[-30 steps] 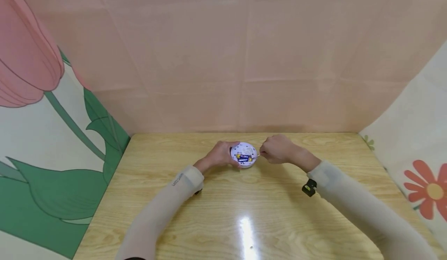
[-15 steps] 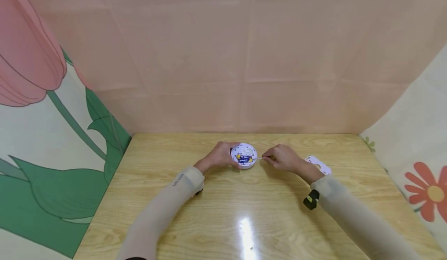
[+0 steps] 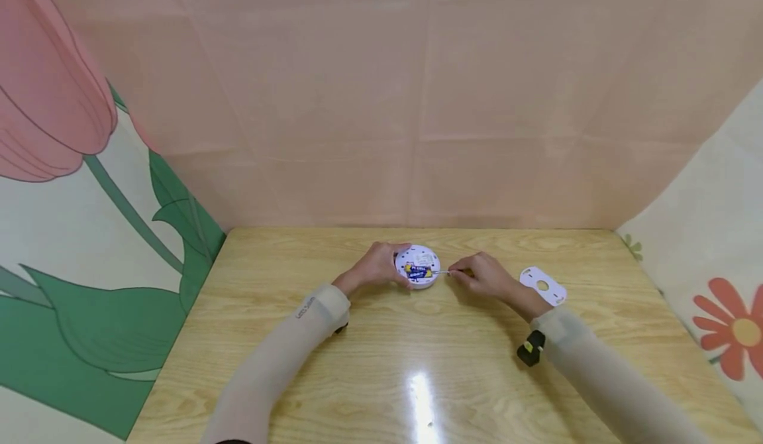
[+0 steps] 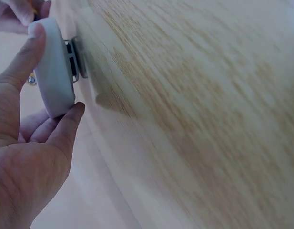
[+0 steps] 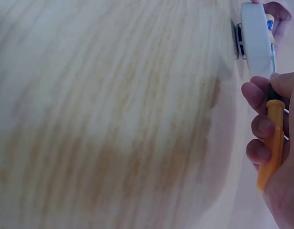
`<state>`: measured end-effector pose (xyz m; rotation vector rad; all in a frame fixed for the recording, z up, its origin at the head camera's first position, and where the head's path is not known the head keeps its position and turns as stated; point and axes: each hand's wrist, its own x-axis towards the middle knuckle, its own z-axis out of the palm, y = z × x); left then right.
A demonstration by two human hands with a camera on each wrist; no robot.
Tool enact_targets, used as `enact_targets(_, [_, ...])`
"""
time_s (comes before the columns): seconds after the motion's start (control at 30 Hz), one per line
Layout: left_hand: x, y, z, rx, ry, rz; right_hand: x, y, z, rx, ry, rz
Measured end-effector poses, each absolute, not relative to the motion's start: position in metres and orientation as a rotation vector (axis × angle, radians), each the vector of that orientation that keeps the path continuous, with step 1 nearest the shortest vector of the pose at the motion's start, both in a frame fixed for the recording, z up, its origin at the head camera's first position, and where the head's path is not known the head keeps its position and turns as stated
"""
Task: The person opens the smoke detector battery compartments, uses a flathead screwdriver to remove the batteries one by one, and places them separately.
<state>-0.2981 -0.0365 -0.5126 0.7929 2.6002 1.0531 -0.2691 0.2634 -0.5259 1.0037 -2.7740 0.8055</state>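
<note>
A round white device, which looks like a smoke alarm (image 3: 424, 256), stands tilted with two blue-and-yellow batteries (image 3: 420, 271) showing in its face. My left hand (image 3: 375, 264) holds it by the rim, thumb on one edge and fingertips on the opposite one. In the left wrist view a dark bracket-like part (image 4: 73, 59) juts from the side facing the table. To the right, my right hand (image 3: 485, 275) grips the yellow handle of a screwdriver (image 5: 274, 138). Its thin metal shaft points at the end of the lower battery. Whether the tip touches is too small to tell.
A white flat plate (image 3: 553, 286) with a round hole lies on the wooden table (image 3: 369, 358), just beyond my right forearm. A plain pinkish cloth wall (image 3: 334, 99) rises behind the table's far edge. Flower-printed cloth hangs at both sides.
My right hand has drawn back to the right and turned, exposing more of the screwdriver's shaft. The white plate, hidden behind the arm before, has come into view. The left hand hardly moves.
</note>
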Motion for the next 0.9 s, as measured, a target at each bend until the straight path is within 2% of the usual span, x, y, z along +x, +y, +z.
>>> enact_targets(0.9, [-0.299, -0.036, -0.515, 0.801, 2.644, 1.019, -0.263, 0.263, -0.544, 0.851, -2.779, 1.236])
